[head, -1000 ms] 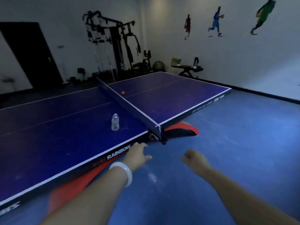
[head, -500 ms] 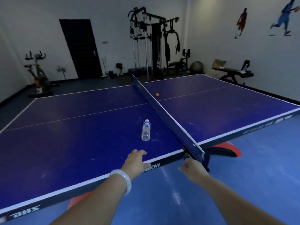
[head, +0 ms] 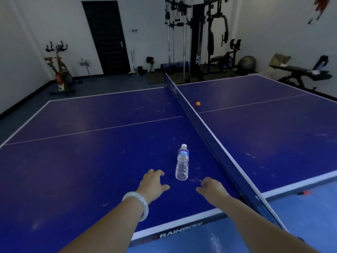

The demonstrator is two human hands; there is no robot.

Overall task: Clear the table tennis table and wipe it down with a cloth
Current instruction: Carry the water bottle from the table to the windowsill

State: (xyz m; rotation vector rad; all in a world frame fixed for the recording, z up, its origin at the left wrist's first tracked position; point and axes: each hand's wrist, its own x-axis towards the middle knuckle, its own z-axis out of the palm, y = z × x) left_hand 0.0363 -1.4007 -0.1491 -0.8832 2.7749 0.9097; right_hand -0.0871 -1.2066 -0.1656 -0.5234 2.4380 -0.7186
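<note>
A clear plastic water bottle (head: 182, 163) with a white cap stands upright on the blue table tennis table (head: 82, 161), close to the net (head: 204, 128). An orange ball (head: 198, 103) lies on the far half beside the net. My left hand (head: 154, 185), a white bangle on its wrist, reaches over the table just left of the bottle's base with fingers spread, touching nothing. My right hand (head: 211, 187) hovers just right of the bottle, fingers loosely curled and empty. No cloth is in view.
Dusty smudges mark the tabletop. Behind the table stand a weight machine (head: 200, 37), an exercise bike (head: 61, 70), a dark door (head: 106, 37), a grey exercise ball (head: 247, 63) and a bench (head: 299, 73) at the right wall. Blue floor surrounds the table.
I have come closer to the table and turned left. Both hands have moved forward from the table's edge to either side of the bottle.
</note>
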